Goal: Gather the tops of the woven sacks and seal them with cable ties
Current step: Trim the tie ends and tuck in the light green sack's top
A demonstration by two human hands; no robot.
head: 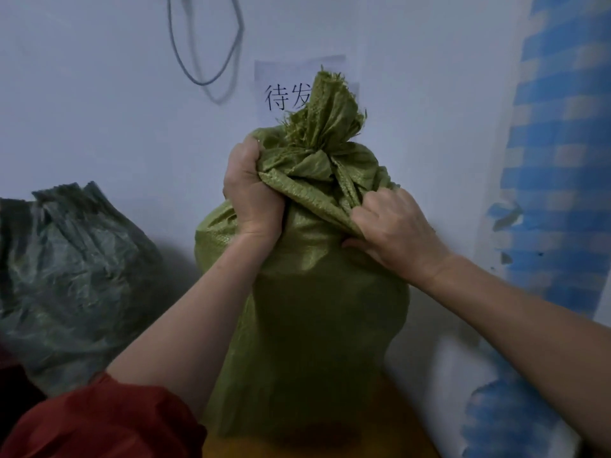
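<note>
A full light-green woven sack stands upright against the white wall. Its top is bunched into a frayed tuft that sticks up above a tight neck. My left hand grips a fistful of sack cloth at the left shoulder. My right hand grips a fold of the cloth at the right shoulder, thumb underneath. No cable tie shows at the neck from this side.
A second, darker green woven sack sits at the left with its mouth loose. A paper sign with black characters hangs on the wall behind. A blue checkered cloth hangs at the right. A grey cord loop dangles above.
</note>
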